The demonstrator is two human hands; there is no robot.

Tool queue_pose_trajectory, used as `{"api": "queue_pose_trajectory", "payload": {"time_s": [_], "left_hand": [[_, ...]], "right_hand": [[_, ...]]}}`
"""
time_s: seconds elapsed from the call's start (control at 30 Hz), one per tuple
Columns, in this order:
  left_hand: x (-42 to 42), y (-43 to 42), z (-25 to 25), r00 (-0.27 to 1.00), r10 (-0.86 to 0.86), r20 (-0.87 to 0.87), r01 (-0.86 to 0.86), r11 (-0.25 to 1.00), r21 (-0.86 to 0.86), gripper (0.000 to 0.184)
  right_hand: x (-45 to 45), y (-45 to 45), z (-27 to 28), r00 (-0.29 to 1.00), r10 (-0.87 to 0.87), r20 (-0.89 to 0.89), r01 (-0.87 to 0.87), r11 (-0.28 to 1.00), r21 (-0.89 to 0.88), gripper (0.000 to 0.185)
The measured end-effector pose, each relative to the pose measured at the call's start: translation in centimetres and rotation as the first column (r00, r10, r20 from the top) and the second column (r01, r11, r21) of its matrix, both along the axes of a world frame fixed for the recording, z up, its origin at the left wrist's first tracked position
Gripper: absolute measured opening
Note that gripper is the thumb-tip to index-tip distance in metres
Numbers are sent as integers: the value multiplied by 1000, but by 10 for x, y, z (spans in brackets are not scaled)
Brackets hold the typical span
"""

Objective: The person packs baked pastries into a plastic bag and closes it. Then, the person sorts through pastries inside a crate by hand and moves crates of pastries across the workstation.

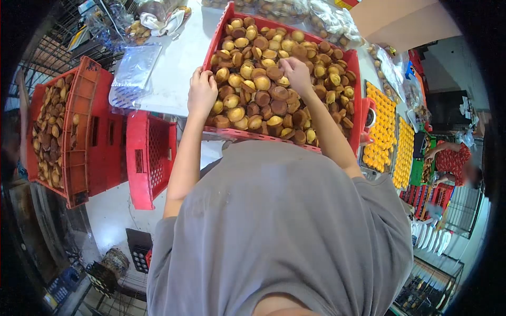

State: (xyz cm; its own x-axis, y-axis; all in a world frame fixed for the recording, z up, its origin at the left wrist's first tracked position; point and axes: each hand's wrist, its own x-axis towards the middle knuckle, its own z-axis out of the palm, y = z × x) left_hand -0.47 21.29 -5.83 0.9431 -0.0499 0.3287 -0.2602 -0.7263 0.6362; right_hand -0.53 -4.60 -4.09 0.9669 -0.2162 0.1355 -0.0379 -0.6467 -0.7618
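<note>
The left hand [203,90] clamps its fingers on the left rim of the red crate [214,45] at the counter's [171,68] near edge; the right hand [297,75] reaches among small cakes [262,82], finger closure unclear.

Light was moderately bright and even across the middle of the frame, where the small cakes [262,82] showed clearly with soft shadows between them. The white tabletop [171,66] looked pale, and glints sat on the plastic bags [334,21] along the top. A strong glare patch whitened the floor [108,231] at lower left, while the far left and lower left fell dim. The wide lens bent shapes towards both sides, black filled the corners, and a blur covered a person's head [473,176] at right.
</note>
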Motion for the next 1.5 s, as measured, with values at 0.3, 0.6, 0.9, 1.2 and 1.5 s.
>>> {"api": "queue_pose_trajectory", "payload": {"time_s": [0.3,0.6,0.9,1.2,1.5], "left_hand": [[2,2,-3,1000,-9,-14,9,999,-34,17],[6,5,-5,1000,7,-3,-7,990,-144,15],[7,6,-7,999,30,44,-21,982,-190,13],[7,5,-6,999,23,39,-17,986,-167,14],[9,7,-8,998,57,22,-50,973,-227,13]], "right_hand": [[1,37,19,980,193,-42,-170,932,320,19],[21,49,-7,857,515,16,-485,816,-314,14],[71,70,-12,646,712,-275,-604,257,-754,32],[80,79,0,582,631,-514,-722,110,-683,29],[86,95,-8,546,579,-605,-627,-195,-754,14]]}}
